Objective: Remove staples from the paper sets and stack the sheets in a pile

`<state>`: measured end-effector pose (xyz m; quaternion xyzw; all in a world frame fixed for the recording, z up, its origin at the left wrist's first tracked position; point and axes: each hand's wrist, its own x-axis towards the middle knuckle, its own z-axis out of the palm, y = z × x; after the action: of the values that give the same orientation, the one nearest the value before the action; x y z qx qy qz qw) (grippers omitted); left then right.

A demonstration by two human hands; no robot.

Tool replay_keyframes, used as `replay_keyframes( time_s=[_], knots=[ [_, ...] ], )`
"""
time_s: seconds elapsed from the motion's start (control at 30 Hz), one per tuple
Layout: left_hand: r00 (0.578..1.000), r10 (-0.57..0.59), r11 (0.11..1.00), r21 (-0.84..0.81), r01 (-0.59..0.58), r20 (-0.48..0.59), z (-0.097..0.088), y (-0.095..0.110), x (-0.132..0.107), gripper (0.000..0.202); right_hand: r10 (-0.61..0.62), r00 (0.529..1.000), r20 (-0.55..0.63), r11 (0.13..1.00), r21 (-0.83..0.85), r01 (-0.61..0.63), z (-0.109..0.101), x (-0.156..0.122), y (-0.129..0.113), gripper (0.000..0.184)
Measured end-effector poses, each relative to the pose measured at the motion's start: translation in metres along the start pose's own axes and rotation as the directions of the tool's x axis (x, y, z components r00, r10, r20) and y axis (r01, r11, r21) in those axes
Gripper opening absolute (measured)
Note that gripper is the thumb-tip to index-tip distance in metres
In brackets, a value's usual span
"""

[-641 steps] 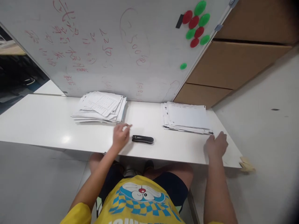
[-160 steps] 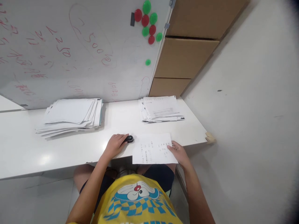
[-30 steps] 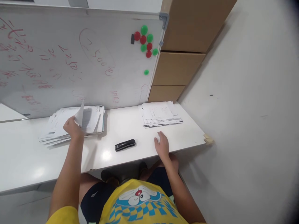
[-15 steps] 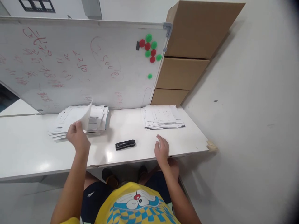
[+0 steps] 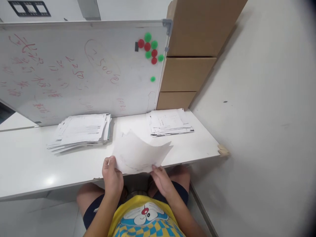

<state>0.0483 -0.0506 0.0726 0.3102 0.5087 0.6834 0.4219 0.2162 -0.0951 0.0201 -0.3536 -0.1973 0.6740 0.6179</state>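
Note:
Curved sheets of white paper, perhaps more than one, are held over the table's front edge. My left hand pinches their left side between thumb and fingers. At the lower right corner, my right hand grips them with the thumb on top. Beyond my left hand lies a thick, uneven paper stack. A lower stack of papers rests at the back right, past my right hand. The black stapler seen earlier is hidden, with the held paper over its spot.
A whiteboard with red writing and several red and green magnets stands along the back of the white table. Cardboard boxes are stacked beside it. The wall rises close on the right. Brown padding covers the table's right corner.
My left hand has lifted paper off the left stack and brought it to the front middle. My right hand has moved left and taken hold of it. The stapler has gone from view.

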Motion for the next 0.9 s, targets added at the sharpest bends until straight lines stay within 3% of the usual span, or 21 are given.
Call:
replay_keyframes(
  time_s=[0.07,0.13,0.23,0.3,0.4,0.47,0.53,0.63,0.77,0.83,0.9],
  knots=[
    [0.999,0.029,1.0,0.006,-0.029,0.035,-0.007,-0.01,-0.004,0.029,-0.117,0.987,-0.108,0.99,-0.087,0.108,-0.02,0.005,-0.01,0.027],
    [0.984,0.078,0.994,0.064,-0.09,0.161,-0.011,-0.018,-0.006,0.027,-0.217,0.963,-0.159,0.957,-0.232,0.178,-0.04,0.01,-0.021,0.029],
    [0.894,0.093,0.949,0.233,-0.212,0.438,-0.009,-0.03,-0.006,0.048,-0.329,0.921,-0.207,0.876,-0.431,0.216,-0.068,0.019,-0.039,0.032],
    [0.835,0.101,0.912,0.285,-0.295,0.541,-0.003,-0.044,-0.005,0.057,-0.37,0.907,-0.203,0.809,-0.55,0.207,-0.085,0.025,-0.051,0.034],
    [0.825,0.25,0.868,0.261,-0.423,0.507,0.007,-0.071,-0.007,0.058,-0.418,0.899,-0.13,0.645,-0.74,0.193,-0.105,0.035,-0.065,0.039],
    [0.791,0.345,0.816,0.256,-0.519,0.505,0.013,-0.089,-0.011,0.054,-0.465,0.88,-0.093,0.578,-0.785,0.222,-0.11,0.041,-0.072,0.047],
    [0.726,0.411,0.769,0.218,-0.601,0.552,0.016,-0.101,-0.014,0.055,-0.493,0.867,-0.074,0.578,-0.772,0.262,-0.108,0.045,-0.077,0.051],
    [0.598,0.517,0.719,0.068,-0.691,0.613,0.02,-0.103,-0.013,0.056,-0.52,0.853,-0.035,0.596,-0.73,0.334,-0.094,0.046,-0.081,0.038],
    [0.481,0.7,0.591,-0.049,-0.805,0.527,0.026,-0.089,-0.003,0.058,-0.646,0.76,-0.067,0.605,-0.653,0.457,-0.083,0.045,-0.074,0.035],
    [0.426,0.76,0.509,-0.041,-0.86,0.491,0.028,-0.086,0.003,0.058,-0.598,0.792,-0.121,0.675,-0.609,0.416,-0.082,0.047,-0.066,0.045],
    [0.365,0.78,0.439,-0.029,-0.898,0.509,0.028,-0.087,0.008,0.056,-0.463,0.871,-0.162,0.754,-0.589,0.291,-0.082,0.047,-0.059,0.049]
  ],
)
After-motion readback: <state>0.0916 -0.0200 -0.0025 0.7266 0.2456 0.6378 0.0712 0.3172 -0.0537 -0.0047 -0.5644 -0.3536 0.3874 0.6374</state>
